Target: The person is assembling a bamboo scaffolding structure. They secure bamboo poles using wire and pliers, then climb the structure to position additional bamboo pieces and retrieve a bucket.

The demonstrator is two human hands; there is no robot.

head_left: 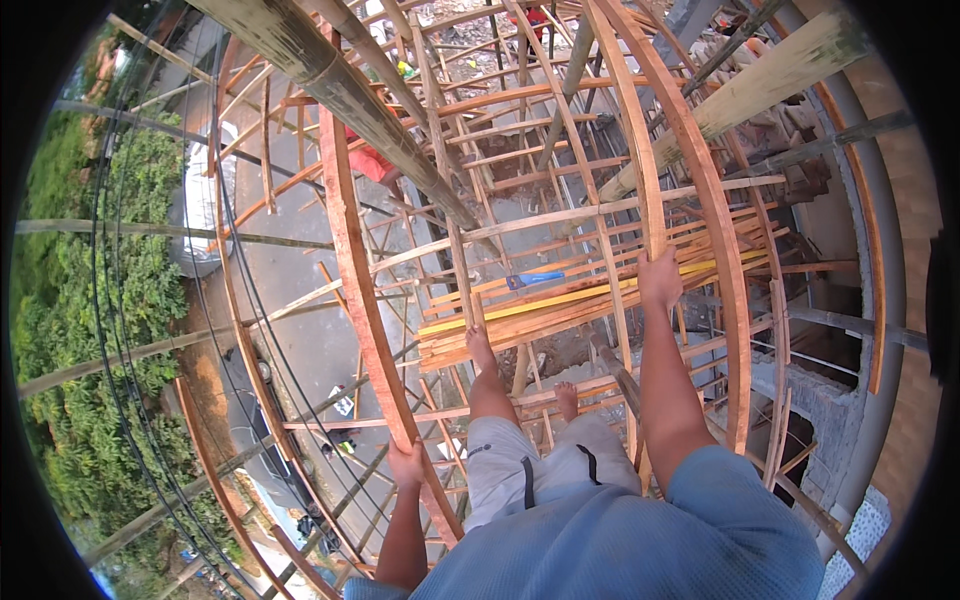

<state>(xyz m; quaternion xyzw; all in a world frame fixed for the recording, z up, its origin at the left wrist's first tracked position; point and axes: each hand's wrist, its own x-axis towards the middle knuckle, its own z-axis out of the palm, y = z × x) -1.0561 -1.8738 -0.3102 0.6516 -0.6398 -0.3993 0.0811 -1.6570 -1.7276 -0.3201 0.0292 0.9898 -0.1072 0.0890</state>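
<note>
My left hand (406,465) is closed around a long reddish wooden beam (352,260) that rises at my left. Out ahead, my right arm is stretched forward, and my right hand (660,278) is wrapped round a lighter wooden beam (646,165). Just right of that hand runs another curved-looking reddish beam (722,230). Beyond my bare feet (482,345) lies a stack of sawn planks (560,318), one strip of it yellow. A slim blue object (536,279) rests on the planks; its kind is too small to tell.
Thick bamboo poles (340,85) and crossing timbers surround me, with ground far below. Black cables (110,250) hang at the left before green trees (140,200). A dark car (262,445) stands on the road below. A wall (905,400) is at the right.
</note>
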